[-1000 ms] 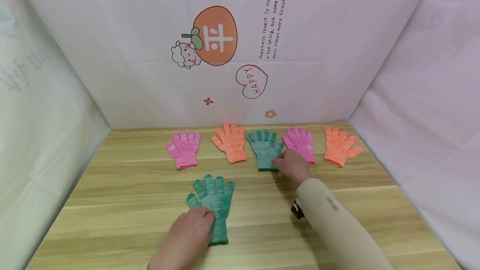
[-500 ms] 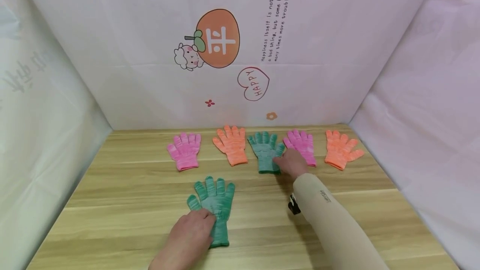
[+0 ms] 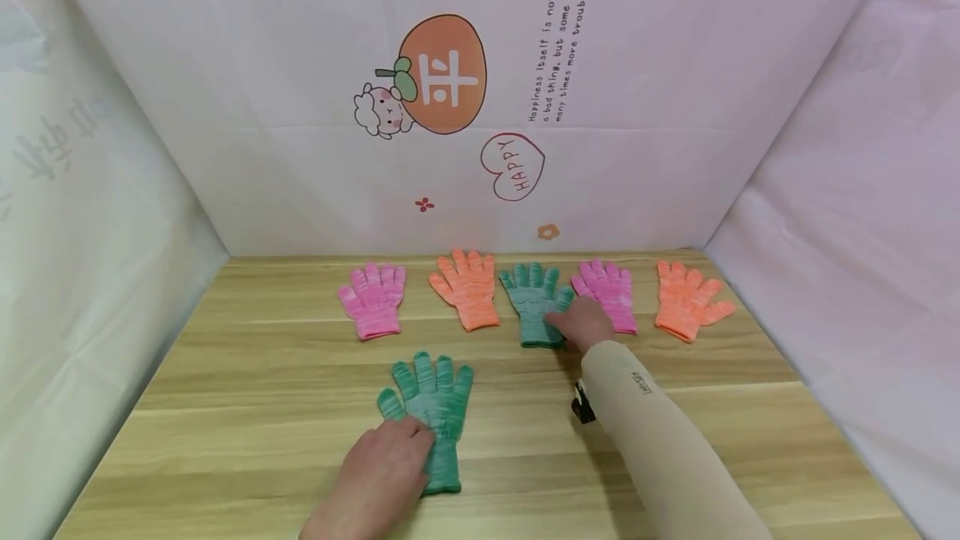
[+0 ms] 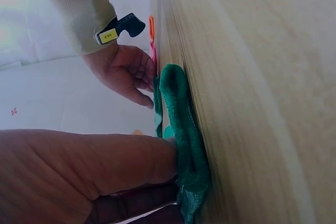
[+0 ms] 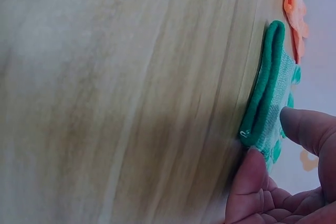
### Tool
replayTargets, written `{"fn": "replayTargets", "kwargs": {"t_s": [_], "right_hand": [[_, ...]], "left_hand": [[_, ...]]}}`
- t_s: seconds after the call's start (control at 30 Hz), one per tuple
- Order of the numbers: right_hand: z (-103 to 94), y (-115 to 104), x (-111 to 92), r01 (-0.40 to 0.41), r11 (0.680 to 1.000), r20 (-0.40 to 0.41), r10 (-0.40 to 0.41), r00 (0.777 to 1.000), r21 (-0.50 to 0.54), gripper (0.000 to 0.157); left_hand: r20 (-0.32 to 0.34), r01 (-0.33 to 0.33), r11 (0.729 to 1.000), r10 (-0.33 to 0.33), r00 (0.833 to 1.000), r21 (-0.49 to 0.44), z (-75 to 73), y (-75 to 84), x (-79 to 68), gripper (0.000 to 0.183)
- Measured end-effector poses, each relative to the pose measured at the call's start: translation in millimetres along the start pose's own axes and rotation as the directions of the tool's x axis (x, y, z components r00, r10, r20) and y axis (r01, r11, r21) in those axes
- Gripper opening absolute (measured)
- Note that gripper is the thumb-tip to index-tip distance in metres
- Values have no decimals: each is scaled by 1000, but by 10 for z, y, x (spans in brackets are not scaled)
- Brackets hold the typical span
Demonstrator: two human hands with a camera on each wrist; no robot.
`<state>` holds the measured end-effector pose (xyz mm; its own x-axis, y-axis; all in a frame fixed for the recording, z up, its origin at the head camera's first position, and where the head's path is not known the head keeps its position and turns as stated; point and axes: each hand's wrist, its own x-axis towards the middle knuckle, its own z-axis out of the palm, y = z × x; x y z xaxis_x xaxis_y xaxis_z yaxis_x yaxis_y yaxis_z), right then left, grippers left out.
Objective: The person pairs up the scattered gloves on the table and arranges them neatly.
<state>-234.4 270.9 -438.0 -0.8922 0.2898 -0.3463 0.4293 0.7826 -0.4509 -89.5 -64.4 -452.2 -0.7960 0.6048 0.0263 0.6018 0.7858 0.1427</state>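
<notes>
A green knitted glove (image 3: 444, 407) lies palm-flat at the front of the table, fingers pointing away. My left hand (image 3: 390, 458) pinches its left edge; in the left wrist view the thumb presses beside the cuff (image 4: 184, 124). Farther off, a second green glove (image 3: 528, 307) lies in the back row. My right hand (image 3: 587, 322) is at its right edge, thumb on the fabric and a curled finger by the cuff (image 5: 265, 87) in the right wrist view. Part of each green glove is hidden under the fingers.
Along the back of the wooden table (image 3: 262, 407) lie a pink glove (image 3: 375, 302), an orange glove (image 3: 468, 290), another pink glove (image 3: 611, 294), partly behind the right hand, and another orange glove (image 3: 686, 298). A printed white sheet (image 3: 300, 148) stands behind, with white sheets at both sides.
The head view shifts slightly, and the right forearm swings a little to the left. Both hands stay at the same green gloves, which keep their places.
</notes>
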Motion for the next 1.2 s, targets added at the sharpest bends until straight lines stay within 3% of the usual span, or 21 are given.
{"fn": "replayTargets", "kwargs": {"t_s": [0.7,1.0,1.2], "right_hand": [[57,1,15,-1,999,-46,-1,999,-47,36],[99,38,34,48,998,-64,-50,997,-38,43],[81,15,16,84,996,-68,-86,994,-23,38]], "left_hand": [[-9,4,1000,-4,1000,22,2,9,-2,29],[-25,5,1000,-5,1000,22,5,16,2,25],[-22,5,1000,-5,1000,14,7,5,2,27]]}}
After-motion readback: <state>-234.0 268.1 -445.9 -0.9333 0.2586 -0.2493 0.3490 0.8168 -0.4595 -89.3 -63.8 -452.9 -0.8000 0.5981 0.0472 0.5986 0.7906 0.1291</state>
